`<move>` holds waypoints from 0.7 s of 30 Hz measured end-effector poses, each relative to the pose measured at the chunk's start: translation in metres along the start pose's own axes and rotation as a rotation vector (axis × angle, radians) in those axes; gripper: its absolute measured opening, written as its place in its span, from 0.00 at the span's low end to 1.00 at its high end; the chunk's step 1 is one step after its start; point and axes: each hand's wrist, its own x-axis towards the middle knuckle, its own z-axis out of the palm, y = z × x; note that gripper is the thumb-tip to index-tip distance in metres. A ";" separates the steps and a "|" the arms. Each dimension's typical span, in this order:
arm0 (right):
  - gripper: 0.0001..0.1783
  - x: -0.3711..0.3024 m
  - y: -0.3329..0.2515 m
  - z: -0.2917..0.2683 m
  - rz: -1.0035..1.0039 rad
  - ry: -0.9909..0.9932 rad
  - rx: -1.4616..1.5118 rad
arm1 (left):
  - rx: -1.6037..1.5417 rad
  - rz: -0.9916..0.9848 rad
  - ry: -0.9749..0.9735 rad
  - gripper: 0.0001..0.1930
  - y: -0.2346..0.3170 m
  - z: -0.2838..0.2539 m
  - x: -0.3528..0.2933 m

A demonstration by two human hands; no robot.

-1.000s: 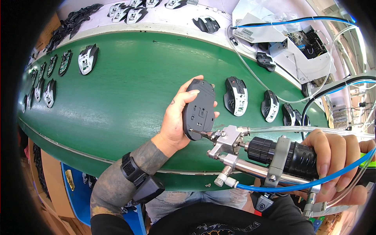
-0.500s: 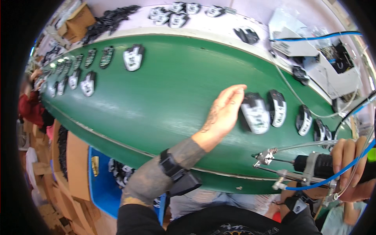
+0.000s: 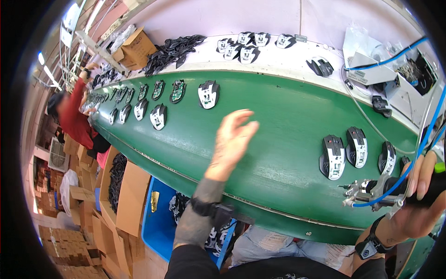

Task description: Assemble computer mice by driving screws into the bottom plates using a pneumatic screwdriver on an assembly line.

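Observation:
My left hand (image 3: pixel 233 142) hangs above the green conveyor belt (image 3: pixel 274 135), empty, its fingers apart. Beyond its fingertips lies a white and black computer mouse shell (image 3: pixel 208 95). At the lower right my right hand (image 3: pixel 420 195) is wrapped round a black powered screwdriver (image 3: pixel 383 187) with a metal head and a blue hose (image 3: pixel 409 172). Its tip points left over the belt. Just beyond the screwdriver lie a black and white mouse (image 3: pixel 332 157), a second mouse (image 3: pixel 357 147) and a third mouse (image 3: pixel 386 158); part of another is hidden behind the tool.
Two rows of mouse parts and green circuit boards (image 3: pixel 177 91) run up the belt's left. Several mouse shells (image 3: pixel 249 54) and a black pile (image 3: pixel 174 52) lie on the back ledge. A blue bin (image 3: pixel 153 232) and cartons (image 3: pixel 127 200) stand below. A person (image 3: pixel 74 114) in red is far left.
My left hand has moved left, away from the mouse it was beside, and its fingers have spread. The view has turned left. My right hand still holds the screwdriver.

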 end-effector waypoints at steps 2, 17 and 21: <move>0.33 0.003 0.004 -0.011 -0.066 -0.051 -0.027 | -0.017 -0.053 0.178 0.18 0.004 -0.047 -0.010; 0.41 -0.001 0.012 0.031 0.136 0.336 -0.289 | 1.035 0.067 0.196 0.37 -0.048 -0.124 0.134; 0.35 -0.005 0.014 0.036 0.002 0.453 -0.197 | 1.172 -0.180 0.228 0.38 -0.059 -0.050 0.154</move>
